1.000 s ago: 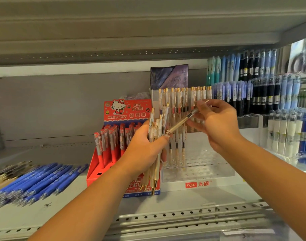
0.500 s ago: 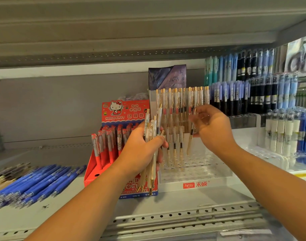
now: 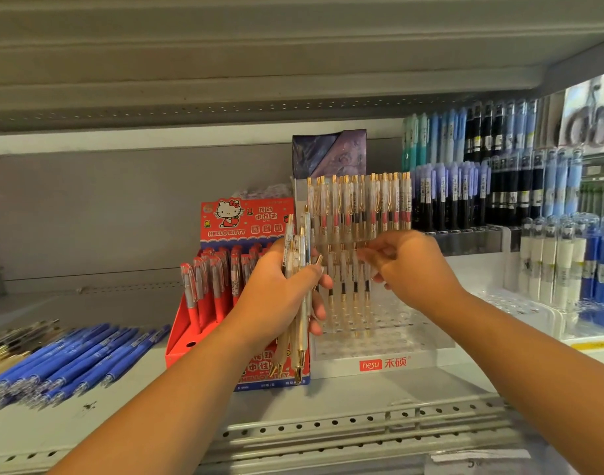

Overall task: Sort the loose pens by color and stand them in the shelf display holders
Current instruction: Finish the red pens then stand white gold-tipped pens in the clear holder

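Over on the left, a heap of loose blue pens (image 3: 71, 361) lay flat on the shelf (image 3: 362, 395), with a few dark and beige ones at the far-left edge. Next along, the red Hello Kitty box (image 3: 249, 221) stood with red pens (image 3: 208, 289) upright in it. In front of that box, the left hand (image 3: 276, 296) gripped a bundle of clear gold-tipped pens (image 3: 299, 347), its fingers wrapped round the barrels, tips down, clips up. Just right of it sat the clear display holder (image 3: 383, 363). Its far row was full of the same clear pens, and a handful more stood in the near rows. The right hand (image 3: 417, 272) was up at the tops of those near pens, fingers (image 3: 369, 255) curled close together. It was blurred there, and I couldn't tell whether they pinched one. Far right, racks of blue and black pens (image 3: 465, 193) stood upright.
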Demonstrator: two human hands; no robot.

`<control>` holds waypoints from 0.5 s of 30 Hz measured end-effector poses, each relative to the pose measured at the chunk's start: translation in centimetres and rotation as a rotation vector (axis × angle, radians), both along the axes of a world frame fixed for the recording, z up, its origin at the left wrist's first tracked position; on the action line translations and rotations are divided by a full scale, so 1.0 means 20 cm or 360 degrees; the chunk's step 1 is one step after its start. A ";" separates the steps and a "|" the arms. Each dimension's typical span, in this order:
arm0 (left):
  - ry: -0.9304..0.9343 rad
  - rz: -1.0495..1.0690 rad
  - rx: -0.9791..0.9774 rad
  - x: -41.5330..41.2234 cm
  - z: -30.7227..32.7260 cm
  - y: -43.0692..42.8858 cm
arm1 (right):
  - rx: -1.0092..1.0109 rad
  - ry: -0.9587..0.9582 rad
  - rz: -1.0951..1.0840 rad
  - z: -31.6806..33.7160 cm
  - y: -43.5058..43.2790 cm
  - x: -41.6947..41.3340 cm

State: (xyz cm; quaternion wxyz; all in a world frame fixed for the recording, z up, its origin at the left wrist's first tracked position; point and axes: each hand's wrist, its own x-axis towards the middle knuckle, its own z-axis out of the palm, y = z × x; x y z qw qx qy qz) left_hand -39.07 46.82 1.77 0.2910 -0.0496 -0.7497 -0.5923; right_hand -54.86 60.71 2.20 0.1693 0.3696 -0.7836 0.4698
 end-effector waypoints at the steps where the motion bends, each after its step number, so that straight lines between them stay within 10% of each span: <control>1: 0.0006 0.0015 0.0000 0.00 0.00 0.00 | 0.0035 0.0027 -0.0044 0.00 0.00 0.01; 9: 0.0085 0.0048 0.0067 0.01 0.00 0.01 | -0.0102 0.0524 -0.0009 0.04 -0.01 0.23; 15: 0.0144 0.0049 0.0131 0.00 0.00 0.00 | -0.0159 -0.0266 0.0782 0.03 -0.05 0.37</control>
